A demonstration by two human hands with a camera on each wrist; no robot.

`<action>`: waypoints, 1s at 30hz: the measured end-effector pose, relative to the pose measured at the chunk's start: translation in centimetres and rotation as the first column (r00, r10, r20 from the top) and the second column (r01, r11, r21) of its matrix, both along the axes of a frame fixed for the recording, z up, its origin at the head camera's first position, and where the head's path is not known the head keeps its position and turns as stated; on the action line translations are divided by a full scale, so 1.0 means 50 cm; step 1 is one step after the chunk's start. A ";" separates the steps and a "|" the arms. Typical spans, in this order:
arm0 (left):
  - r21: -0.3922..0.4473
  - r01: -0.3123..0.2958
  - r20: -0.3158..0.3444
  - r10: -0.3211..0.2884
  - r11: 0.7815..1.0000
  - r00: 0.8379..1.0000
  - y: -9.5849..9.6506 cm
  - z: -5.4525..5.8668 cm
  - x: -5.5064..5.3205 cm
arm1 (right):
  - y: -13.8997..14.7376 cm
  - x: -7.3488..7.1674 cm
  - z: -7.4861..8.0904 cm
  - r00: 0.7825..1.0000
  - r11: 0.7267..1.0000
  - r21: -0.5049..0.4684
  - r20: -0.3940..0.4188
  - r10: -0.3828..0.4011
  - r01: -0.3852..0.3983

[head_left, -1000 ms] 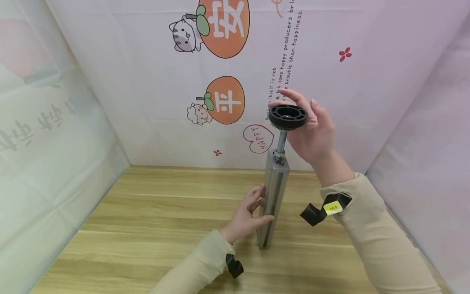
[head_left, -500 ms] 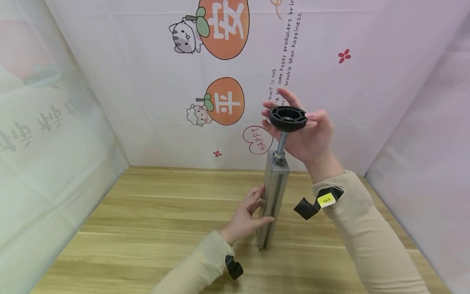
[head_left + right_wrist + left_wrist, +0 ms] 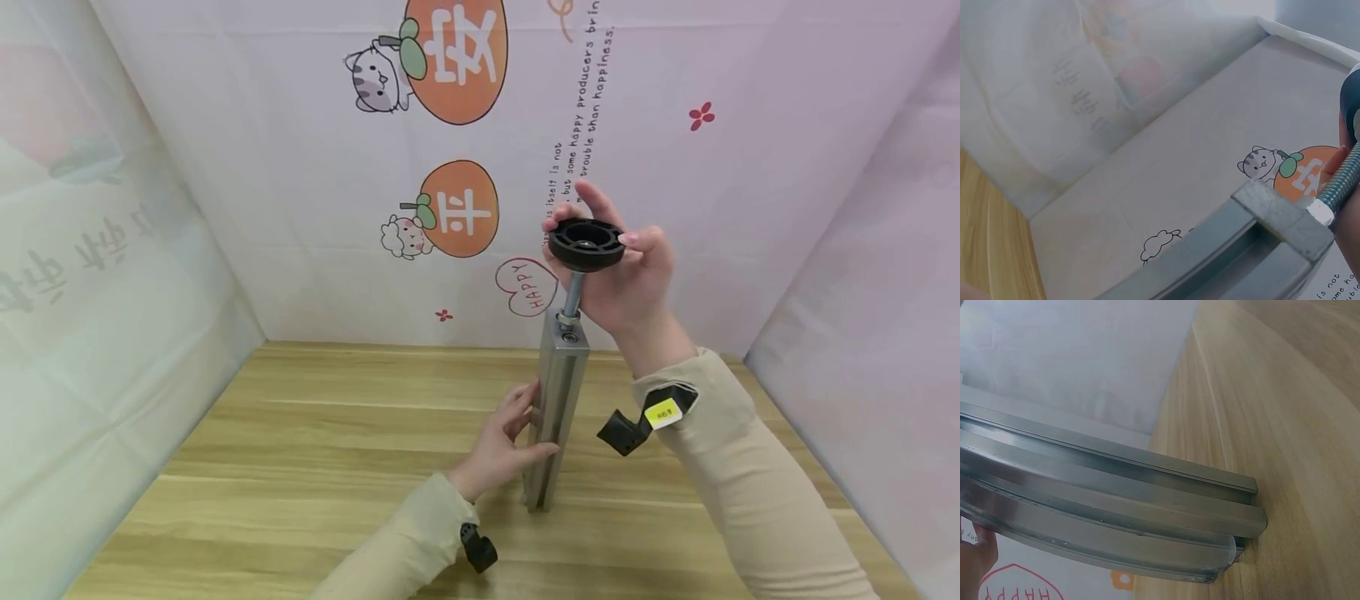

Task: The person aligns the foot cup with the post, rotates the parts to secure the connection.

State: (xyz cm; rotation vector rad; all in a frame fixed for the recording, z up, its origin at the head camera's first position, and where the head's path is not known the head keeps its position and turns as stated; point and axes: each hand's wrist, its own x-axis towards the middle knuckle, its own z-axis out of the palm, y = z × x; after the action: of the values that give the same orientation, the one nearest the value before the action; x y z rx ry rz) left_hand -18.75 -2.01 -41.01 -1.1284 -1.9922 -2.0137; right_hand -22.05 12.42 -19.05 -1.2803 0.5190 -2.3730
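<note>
Right hand (image 3: pixel 626 283) raised, pinching round black plastic foot (image 3: pixel 585 254) by its rim; below it, left hand (image 3: pixel 495 450) grips upright grooved silver metal bar (image 3: pixel 559 396).

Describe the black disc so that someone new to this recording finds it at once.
On the wooden tabletop stands a grooved silver bar. From its upper end rises a threaded rod, topped by the black disc. It is round and black with a hollow centre, whereas the rod and bar below are silver metal.
</note>
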 end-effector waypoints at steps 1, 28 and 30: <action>0.001 0.004 0.002 -0.004 1.000 1.000 0.002 -0.001 0.000 | 0.001 0.001 -0.002 1.000 1.000 -0.005 0.000 -0.010 0.010; 0.012 0.012 -0.041 -0.011 1.000 0.999 -0.002 -0.006 -0.004 | 0.025 0.026 0.009 0.597 0.609 0.149 -0.471 -0.649 0.779; 0.010 0.013 -0.038 -0.012 1.000 0.999 -0.002 -0.006 -0.004 | 0.029 0.032 0.014 0.551 0.539 0.186 -0.503 -0.665 0.821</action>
State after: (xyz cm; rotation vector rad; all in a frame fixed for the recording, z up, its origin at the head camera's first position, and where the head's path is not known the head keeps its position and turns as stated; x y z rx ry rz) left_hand -18.96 -2.10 -41.30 -1.1707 -1.9596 -1.9912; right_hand -20.43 13.85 -18.36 -1.4934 1.9654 -2.3733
